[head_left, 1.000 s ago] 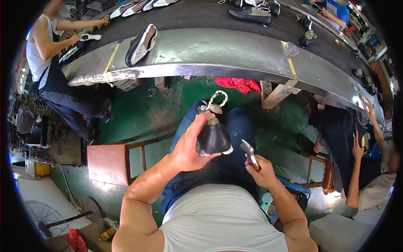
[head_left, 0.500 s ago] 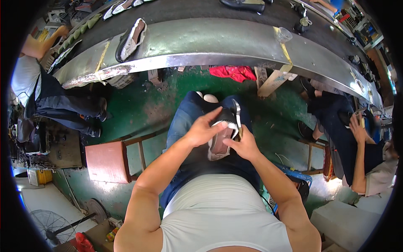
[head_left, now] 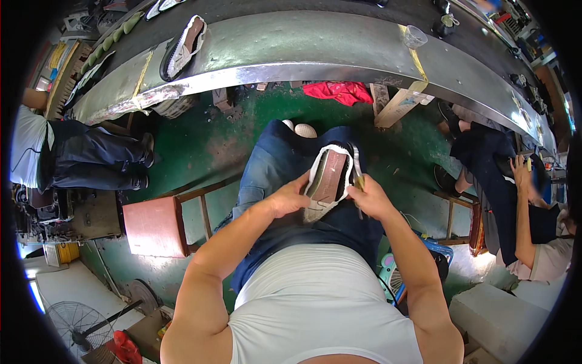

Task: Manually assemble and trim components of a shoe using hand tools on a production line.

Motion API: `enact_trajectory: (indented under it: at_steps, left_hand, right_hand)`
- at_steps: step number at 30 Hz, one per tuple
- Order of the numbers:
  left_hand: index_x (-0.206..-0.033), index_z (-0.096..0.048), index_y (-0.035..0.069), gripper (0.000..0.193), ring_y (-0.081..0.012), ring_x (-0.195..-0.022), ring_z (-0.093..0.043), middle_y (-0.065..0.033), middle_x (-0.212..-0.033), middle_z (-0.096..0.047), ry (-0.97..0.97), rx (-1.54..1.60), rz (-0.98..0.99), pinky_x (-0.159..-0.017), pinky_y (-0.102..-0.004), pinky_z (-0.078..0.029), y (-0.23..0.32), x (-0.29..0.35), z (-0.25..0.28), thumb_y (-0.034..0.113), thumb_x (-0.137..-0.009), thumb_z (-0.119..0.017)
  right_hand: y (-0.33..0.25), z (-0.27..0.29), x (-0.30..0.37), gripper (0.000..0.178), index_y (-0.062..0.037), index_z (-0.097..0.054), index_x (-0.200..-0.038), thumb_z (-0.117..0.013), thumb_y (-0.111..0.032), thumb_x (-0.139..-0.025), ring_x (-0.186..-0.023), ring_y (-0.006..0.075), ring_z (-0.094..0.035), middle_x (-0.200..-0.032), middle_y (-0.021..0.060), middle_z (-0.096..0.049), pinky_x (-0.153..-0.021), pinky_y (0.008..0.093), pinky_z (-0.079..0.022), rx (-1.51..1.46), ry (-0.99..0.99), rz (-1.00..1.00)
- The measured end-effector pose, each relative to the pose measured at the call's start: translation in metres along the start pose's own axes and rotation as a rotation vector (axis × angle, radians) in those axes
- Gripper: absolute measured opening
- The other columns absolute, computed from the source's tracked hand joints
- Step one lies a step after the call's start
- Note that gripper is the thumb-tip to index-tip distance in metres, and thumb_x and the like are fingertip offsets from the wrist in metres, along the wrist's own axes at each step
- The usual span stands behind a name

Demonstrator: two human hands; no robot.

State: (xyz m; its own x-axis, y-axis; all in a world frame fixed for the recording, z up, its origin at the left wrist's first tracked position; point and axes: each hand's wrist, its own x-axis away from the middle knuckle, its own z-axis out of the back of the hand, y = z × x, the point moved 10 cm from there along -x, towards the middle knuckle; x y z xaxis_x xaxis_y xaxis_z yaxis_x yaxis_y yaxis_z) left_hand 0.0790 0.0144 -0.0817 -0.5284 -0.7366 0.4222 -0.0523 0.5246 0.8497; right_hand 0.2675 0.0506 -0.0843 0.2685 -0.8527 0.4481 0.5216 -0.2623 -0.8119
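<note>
Over my lap I hold a partly made shoe, its brown underside turned up and ringed by a pale gathered edge. Closed on its near left side is my left hand, thumb along the edge. My right hand grips a slim silvery tool with a curved end and a yellowish handle; its exact kind is unclear. The tool stands close along the shoe's right edge, and my right thumb is at that edge. The fingers under the shoe are hidden.
A metal-edged bench crosses ahead, bearing another upturned shoe and a clear cup. Red cloth lies beneath. A brown-topped stool stands left. Co-workers sit at both sides. A fan is lower left.
The shoe has turned so its underside shows fully. My left hand has slid back from its front to the near left side. The tool stays in my right hand.
</note>
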Motion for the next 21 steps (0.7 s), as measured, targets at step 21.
enact_trajectory:
  at_steps: [21]
  left_hand:
    - [-0.158,-0.022,0.002,0.063,-0.0257,-0.15,-0.025,-0.0161,-0.162,-0.028,0.628,0.271,-0.019,-0.121,-0.0331,-0.019,-0.056,0.014,0.016,0.038,-0.107,-0.033]
  right_hand:
    - [-0.083,-0.05,0.05,0.021,0.0026,-0.062,-0.095,-0.066,-0.016,-0.087,-0.082,0.0389,-0.068,-0.087,0.0212,-0.068,-0.072,0.0469,-0.055,0.942,-0.395,0.361]
